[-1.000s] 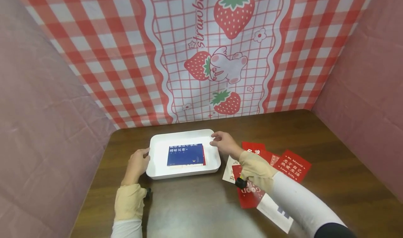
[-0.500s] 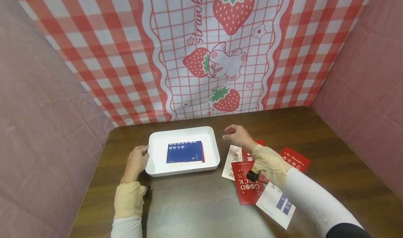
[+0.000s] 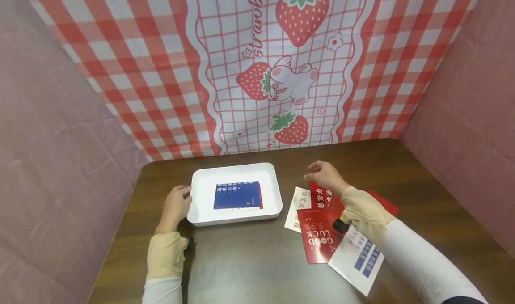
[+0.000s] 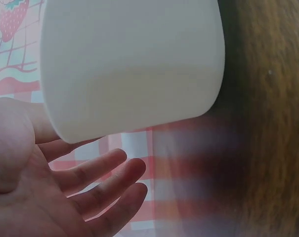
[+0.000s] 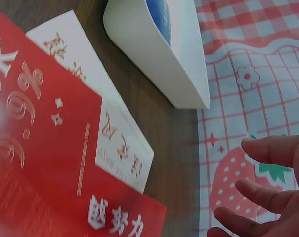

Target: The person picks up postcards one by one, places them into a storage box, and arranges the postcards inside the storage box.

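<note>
My left hand (image 3: pixel 175 205) is at the left side of a white tray (image 3: pixel 196 213), fingertips right at its rim. In the left wrist view, some fingers of that hand (image 4: pixel 45 187) pass behind the tray wall (image 4: pixel 134 74), while the others extend loosely below it. Inside the tray lies a blue card (image 3: pixel 237 196) with white writing, over a red-edged one and pale paper. My right hand (image 3: pixel 327 176) hovers right of the tray, fingers relaxed and holding nothing. Below it are a red card with white characters (image 3: pixel 319 197) and a cream card (image 3: pixel 299 201).
A red "Good Luck" card (image 3: pixel 318 239) and a white card with blue blocks (image 3: pixel 358 261) overlap in the loose pile. Another red card (image 3: pixel 384 201) is partly behind the right sleeve. A checked strawberry cloth (image 3: pixel 161 71) hangs behind the brown table (image 3: pixel 249 263).
My right hand has left the tray's right rim and moved right, over the loose cards. The left hand stays at the tray's left side, and the tray keeps its place.
</note>
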`<state>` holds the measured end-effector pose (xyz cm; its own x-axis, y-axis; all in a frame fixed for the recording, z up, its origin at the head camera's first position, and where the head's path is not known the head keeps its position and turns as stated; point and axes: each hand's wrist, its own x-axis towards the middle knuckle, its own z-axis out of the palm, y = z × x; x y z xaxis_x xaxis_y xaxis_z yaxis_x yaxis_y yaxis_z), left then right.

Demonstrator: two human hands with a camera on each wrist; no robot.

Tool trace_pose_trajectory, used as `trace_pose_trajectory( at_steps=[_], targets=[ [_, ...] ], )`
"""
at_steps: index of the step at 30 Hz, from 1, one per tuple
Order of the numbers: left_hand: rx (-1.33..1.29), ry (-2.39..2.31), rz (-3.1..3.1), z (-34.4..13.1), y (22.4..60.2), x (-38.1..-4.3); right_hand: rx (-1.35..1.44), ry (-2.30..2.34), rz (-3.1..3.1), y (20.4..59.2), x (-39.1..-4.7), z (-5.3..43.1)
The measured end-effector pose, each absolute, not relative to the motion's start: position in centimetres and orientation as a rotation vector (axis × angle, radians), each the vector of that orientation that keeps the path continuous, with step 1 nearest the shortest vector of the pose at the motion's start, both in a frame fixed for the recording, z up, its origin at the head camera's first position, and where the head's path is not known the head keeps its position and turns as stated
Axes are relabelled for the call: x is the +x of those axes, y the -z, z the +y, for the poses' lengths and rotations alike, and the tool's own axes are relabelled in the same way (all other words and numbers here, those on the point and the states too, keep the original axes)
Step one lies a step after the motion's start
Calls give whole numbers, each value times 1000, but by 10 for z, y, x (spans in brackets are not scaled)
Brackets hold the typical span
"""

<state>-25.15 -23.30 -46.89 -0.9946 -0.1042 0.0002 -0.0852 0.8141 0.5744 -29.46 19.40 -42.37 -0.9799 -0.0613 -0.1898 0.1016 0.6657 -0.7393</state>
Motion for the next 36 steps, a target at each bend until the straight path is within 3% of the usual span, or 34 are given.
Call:
trace_pose_trajectory(
  at_steps=[15,36],
  targets=[
    [177,928,-2982,-239,470,-249,76,1197,2680,429,-281,226],
    [235,996,-2992,-234,468,-253,-93,982,2661,431,-280,272]
  ],
)
